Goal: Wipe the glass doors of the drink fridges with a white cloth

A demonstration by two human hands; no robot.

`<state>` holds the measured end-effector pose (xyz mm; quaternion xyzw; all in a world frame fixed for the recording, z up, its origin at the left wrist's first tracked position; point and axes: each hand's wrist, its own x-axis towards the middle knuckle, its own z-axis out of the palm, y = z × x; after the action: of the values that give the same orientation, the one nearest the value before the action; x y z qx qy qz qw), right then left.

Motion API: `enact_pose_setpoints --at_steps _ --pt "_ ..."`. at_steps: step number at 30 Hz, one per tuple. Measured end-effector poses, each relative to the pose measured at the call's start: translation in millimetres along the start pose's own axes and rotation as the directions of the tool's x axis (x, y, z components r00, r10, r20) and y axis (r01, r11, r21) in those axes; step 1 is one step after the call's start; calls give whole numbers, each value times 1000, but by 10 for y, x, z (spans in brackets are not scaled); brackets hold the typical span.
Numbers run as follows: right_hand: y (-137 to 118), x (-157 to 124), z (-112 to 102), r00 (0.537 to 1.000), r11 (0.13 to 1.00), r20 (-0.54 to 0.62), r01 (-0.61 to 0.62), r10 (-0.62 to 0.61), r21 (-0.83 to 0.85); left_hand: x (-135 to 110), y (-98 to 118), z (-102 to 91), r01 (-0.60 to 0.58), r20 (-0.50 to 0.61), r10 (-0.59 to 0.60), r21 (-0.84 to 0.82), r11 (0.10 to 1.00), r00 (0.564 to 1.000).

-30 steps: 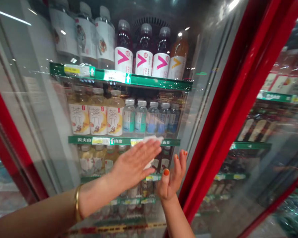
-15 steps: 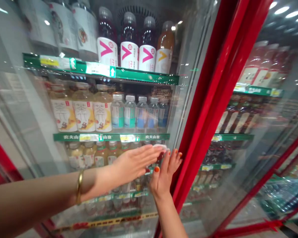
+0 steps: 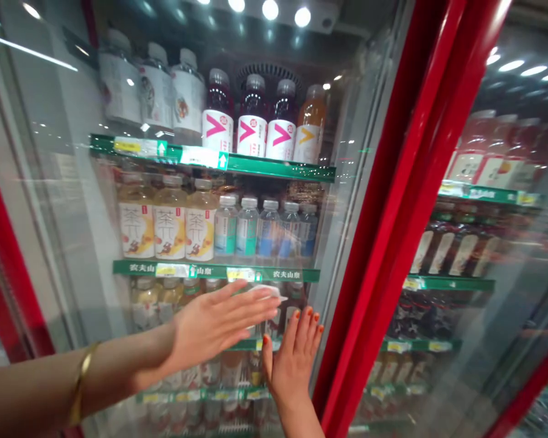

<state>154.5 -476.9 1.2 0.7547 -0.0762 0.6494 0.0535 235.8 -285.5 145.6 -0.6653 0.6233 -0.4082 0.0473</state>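
My left hand (image 3: 214, 322) reaches in from the left with a gold bangle (image 3: 80, 383) on the wrist. Its fingers lie stretched flat and press a white cloth (image 3: 265, 292) against the glass door (image 3: 68, 213) of a drinks fridge. My right hand (image 3: 295, 362), with orange nails, comes up from below. It rests flat and open on the same glass, just under the left fingertips and close to the red door frame (image 3: 393, 243).
Behind the glass, green-edged shelves hold purple and orange bottles (image 3: 256, 121), yellow tea bottles (image 3: 168, 228) and small water bottles (image 3: 265, 231). A second glass-door fridge (image 3: 484, 243) with more bottles stands to the right of the red frame.
My left hand slid the cloth down and a little left on the glass. My right hand turned from edge-on to flat against the glass.
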Motion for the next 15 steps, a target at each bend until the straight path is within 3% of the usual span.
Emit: enact_pose_setpoints --at_steps 2,4,6,8,9,11,13,15 --pt "-6 -3 26 1000 1000 -7 -2 2 1 -360 -193 -42 107 -96 -97 104 989 991" --pt "-19 5 48 1000 1000 -16 -8 8 6 -469 -480 -244 244 -243 -180 266 933 953" --pt "-31 2 63 999 999 -34 -28 29 19 -274 -663 -446 365 -350 -241 353 862 905" --pt "-28 -22 65 996 997 -65 -54 57 47 80 -601 -479 460 -390 -332 301 836 859" --pt "-20 -39 59 994 996 -81 -62 68 70 243 -474 -415 449 -350 -343 286 847 871" --pt "7 -71 41 990 990 -116 -64 79 127 424 -118 -174 278 -266 -207 268 923 942" --pt "39 -84 22 988 985 -142 -43 67 169 352 194 78 79 -156 -30 316 945 987" --pt "63 -73 14 991 988 -128 -12 32 154 90 274 180 -4 -115 46 339 941 992"
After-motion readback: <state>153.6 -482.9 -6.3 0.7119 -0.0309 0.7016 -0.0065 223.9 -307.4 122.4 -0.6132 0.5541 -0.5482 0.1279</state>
